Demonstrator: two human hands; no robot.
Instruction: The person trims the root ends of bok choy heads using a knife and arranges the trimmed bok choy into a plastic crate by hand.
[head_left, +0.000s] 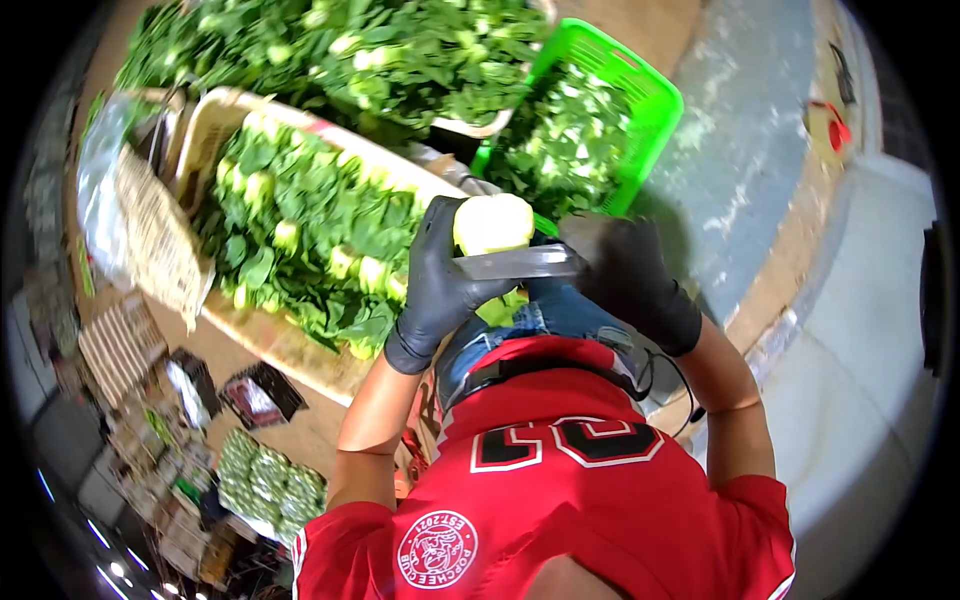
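Observation:
My left hand [440,285], in a black glove, is wrapped round a head of bok choy [493,222] with its pale, overexposed base turned up. Some of its green leaves [501,308] show below the hand. In its own black glove, my right hand [630,272] is closed on a knife, whose handle is hidden in the fist. The wide blade [515,264] points left, lying across the vegetable just under the bright base. Whether the edge touches the bok choy I cannot tell.
A cream crate [215,115] of bok choy stands at the left. A bright green crate [655,120] of loose leaves is ahead, beside a larger heap of greens [370,50]. A woven sack [165,230] hangs at the left crate's end. Red-handled tool [838,128] lies at right.

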